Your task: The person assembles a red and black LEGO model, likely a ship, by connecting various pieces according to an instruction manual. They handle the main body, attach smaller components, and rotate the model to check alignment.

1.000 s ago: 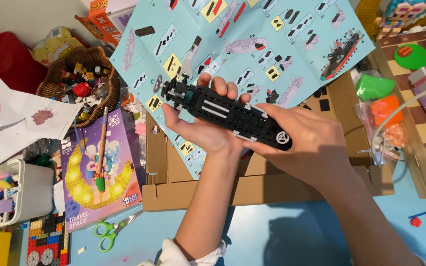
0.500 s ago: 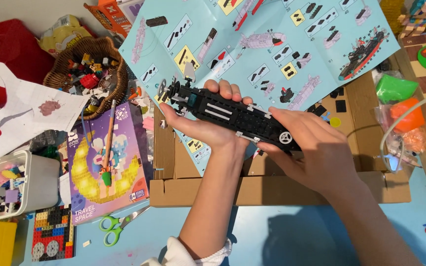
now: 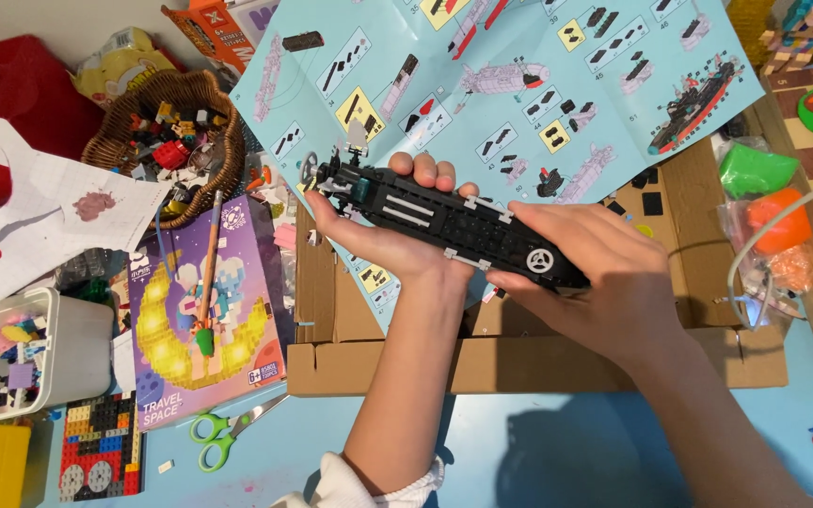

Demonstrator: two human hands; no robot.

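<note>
Far left: a white bin (image 3: 58, 348) of loose bricks at 9 o'clock, green scissors (image 3: 223, 435) on the blue table (image 3: 557, 452) at 7 o'clock.
Upper left: a wicker basket (image 3: 204, 122) of mixed bricks at 10 o'clock, a purple set box (image 3: 201, 320) below it with a pencil (image 3: 207, 273) lying across.
Left hand (image 3: 383, 240): cupped under the front half of the black brick ship (image 3: 449, 221), fingers curled over its far edge, holding it firmly.
Ship: at centre, above the brown cardboard (image 3: 538, 362), running from 10 o'clock to 4 o'clock.
Right hand (image 3: 604, 282): wrapped around the stern end, palm over the hull, closed on it.
Progress: the long hull looks assembled; judging by the finished model drawn on the pale blue instruction sheet (image 3: 519, 85) at 12 o'clock, the upper structure is not yet on.
Far right: green and orange clay in bags (image 3: 764, 202) at 3 o'clock.
</note>
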